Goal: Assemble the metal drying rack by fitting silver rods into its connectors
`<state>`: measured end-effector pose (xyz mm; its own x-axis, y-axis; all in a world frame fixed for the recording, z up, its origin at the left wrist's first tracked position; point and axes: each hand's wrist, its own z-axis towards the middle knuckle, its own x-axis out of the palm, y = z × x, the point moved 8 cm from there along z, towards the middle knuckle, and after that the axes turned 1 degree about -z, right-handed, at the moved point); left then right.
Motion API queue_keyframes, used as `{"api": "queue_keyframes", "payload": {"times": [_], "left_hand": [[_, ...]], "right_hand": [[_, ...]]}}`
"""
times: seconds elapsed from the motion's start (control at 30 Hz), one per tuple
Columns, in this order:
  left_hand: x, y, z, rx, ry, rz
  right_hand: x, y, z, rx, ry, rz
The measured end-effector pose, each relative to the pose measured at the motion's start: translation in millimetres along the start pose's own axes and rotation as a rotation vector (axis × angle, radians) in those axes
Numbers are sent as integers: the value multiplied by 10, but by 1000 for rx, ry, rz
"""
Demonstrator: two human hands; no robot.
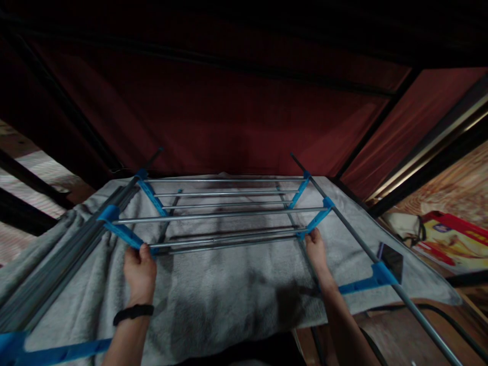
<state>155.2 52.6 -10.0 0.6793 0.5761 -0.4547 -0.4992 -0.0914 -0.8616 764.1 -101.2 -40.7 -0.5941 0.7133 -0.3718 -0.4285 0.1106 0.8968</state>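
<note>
A partly assembled rack of thin metal tubes [224, 214] and blue plastic brackets [124, 235] lies across a grey blanket. My left hand [140, 269] grips the left end of the front tube, thumb on top, where it meets a blue bracket. A dark band circles that wrist. At the opposite end, my right hand [315, 249] closes around the front tip of the right blue bracket [319, 220]; its fingertips are partly hidden. Long side poles [354, 235] run through the brackets, and another blue bracket [360, 285] sticks inward near my right forearm.
Several loose metal tubes [64, 254] lie bundled on the blanket [229, 295] at left. A dark phone-like slab [391, 260] rests near the right edge, beyond which sits a red and yellow box [453, 239]. Dark red fabric [229, 117] on a dark frame closes off the back.
</note>
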Motion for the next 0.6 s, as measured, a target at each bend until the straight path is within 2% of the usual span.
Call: {"api": "queue_keyframes", "payload": {"times": [0.2, 0.37, 0.6], "left_hand": [[20, 5, 0, 0, -30, 2], [35, 96, 9, -48, -4, -52], [26, 77, -30, -24, 40, -180]], "right_hand": [[107, -141, -48, 49, -46, 118], [50, -189, -64, 157, -69, 198], [68, -393, -411, 302, -112, 254]]}}
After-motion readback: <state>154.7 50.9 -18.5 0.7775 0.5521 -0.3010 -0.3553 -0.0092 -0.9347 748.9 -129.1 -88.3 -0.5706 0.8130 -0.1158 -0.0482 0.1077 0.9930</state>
